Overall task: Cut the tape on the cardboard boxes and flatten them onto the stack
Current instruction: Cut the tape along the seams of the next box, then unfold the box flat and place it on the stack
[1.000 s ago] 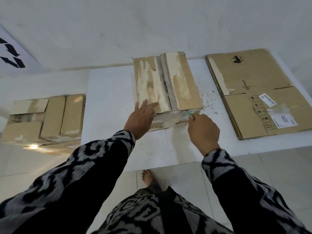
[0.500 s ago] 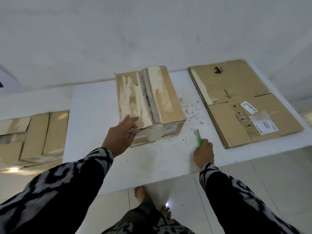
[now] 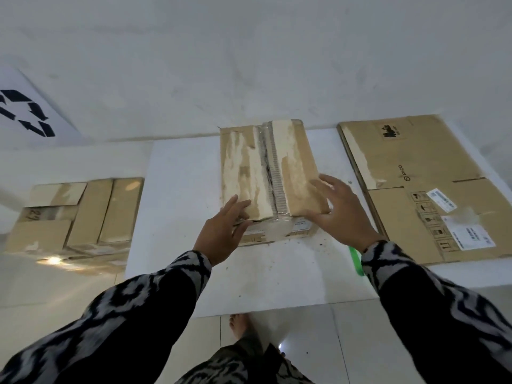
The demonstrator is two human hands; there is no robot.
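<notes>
A cardboard box (image 3: 291, 162) with torn, pale top flaps stands in the middle of the white table (image 3: 182, 173). My left hand (image 3: 221, 236) reaches the near edge of its left flap, fingers straight and touching it. My right hand (image 3: 340, 212) is spread open over the near end of the right flap and holds nothing. A green cutter (image 3: 355, 261) lies on the table by my right wrist, partly hidden by the sleeve. The stack of flattened boxes (image 3: 424, 167) lies at the table's right end.
Several more taped boxes (image 3: 80, 217) sit on the floor to the left of the table. A white sheet with a recycling symbol (image 3: 25, 112) leans on the wall at far left. My bare foot (image 3: 239, 325) stands on the tiles below the table's near edge.
My right hand let go of the green cutter, which now lies on the table, and moved up onto the box's right flap. My left hand stayed at the left flap.
</notes>
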